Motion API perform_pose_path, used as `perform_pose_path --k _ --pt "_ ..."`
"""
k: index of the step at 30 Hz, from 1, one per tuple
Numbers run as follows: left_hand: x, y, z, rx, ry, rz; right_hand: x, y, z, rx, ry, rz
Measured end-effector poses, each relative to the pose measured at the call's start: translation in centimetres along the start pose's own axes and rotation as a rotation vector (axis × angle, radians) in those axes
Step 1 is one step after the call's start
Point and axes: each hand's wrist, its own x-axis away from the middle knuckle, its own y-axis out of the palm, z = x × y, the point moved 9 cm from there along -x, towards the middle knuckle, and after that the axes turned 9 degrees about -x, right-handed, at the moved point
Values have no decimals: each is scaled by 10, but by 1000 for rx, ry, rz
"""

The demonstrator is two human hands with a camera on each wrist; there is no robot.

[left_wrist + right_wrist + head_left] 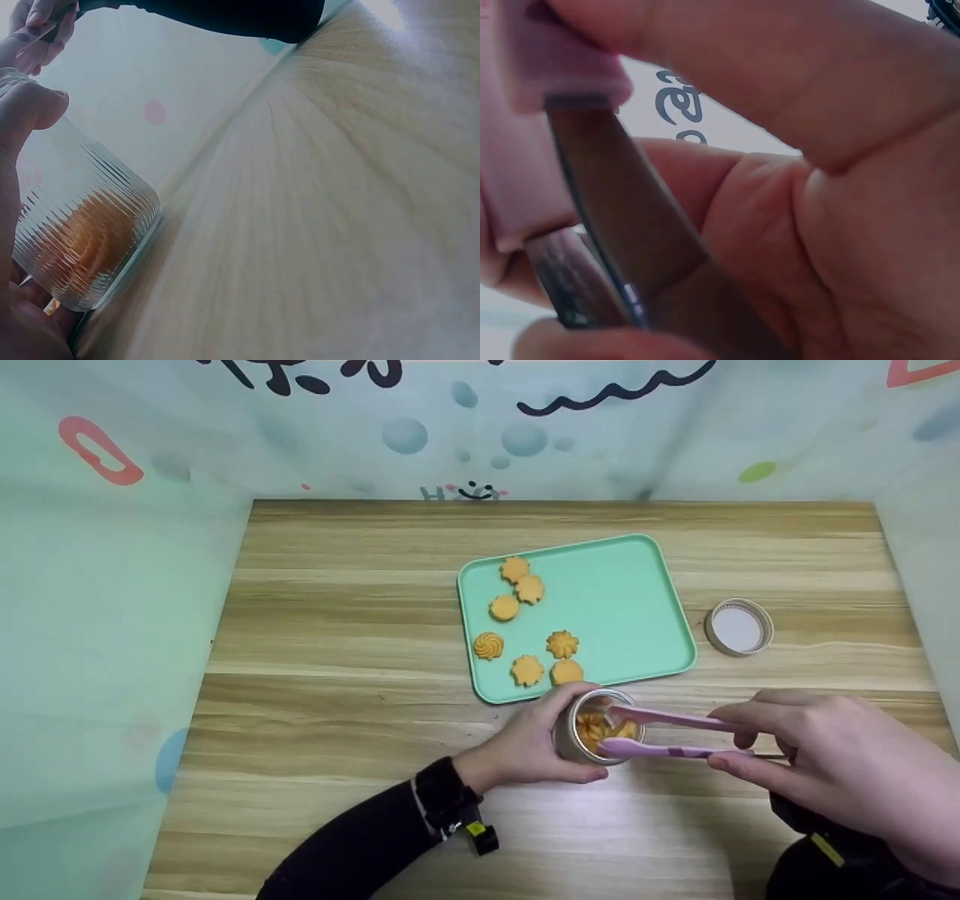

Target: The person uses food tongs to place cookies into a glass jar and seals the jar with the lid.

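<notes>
My left hand [529,746] grips a ribbed glass jar [124,176], tilted, its open mouth facing up and to the right in the head view. Orange-brown cookies [86,232] lie inside the jar. With my right hand [847,754] I hold pink tongs [675,719] by thumb and fingers, their arms apart. Both pink tips reach into the jar's mouth, by the cookies; whether they touch one is hard to tell. In the right wrist view, the metal strip [622,195] of the tongs runs between my fingers and palm.
A green tray [622,607] lies just beyond the jar, with several cookies, among them a swirled cookie [488,646], on its left half. To the tray's right, a round lid [739,628] rests on the wooden table [322,660]. A printed curtain [360,442] borders the back.
</notes>
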Motion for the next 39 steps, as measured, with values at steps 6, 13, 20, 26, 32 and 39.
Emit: perform_pose_path --k 6,13,20,26,32,39 --pt "-1 -1 2 -6 11 4 0 1 2 1 25 -11" --pt "-1 -1 4 -33 25 1 1 0 1 -16 13 15" --pt "-2 0 3 -23 26 0 2 -1 2 -30 21 26" --pt "-2 0 4 -7 30 3 2 -3 2 -33 17 35" --pt "-1 -1 3 -25 30 6 0 -9 0 -33 -4 81" --pt "0 -2 2 -25 9 17 -11 -17 -2 -63 -20 157"
